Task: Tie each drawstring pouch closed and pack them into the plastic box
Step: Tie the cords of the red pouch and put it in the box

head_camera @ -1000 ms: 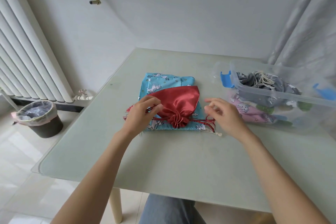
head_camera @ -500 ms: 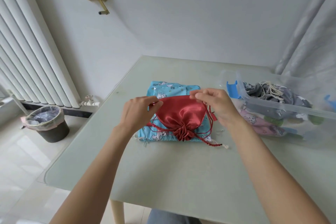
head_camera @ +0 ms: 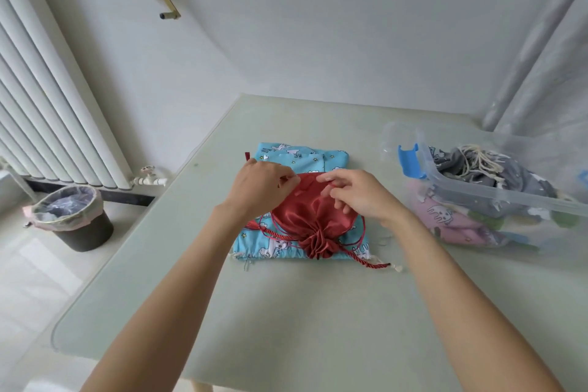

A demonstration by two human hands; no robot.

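Note:
A red satin drawstring pouch lies on a blue printed pouch in the middle of the table, its gathered mouth toward me. Red cords loop out on both sides. My left hand pinches a red cord over the pouch's far left corner. My right hand hovers over the pouch's far edge with a red cord pinched at its fingertips. The clear plastic box with blue clips stands at the right, holding grey, pink and other pouches.
The pale green table has bare surface in front of the pouches. A bin with a liner stands on the floor at the left, beside a white radiator. A curtain hangs behind the box.
Both hands have risen from beside the pouch's mouth to its far edge, drawing the red cords up with them. They have come close together there.

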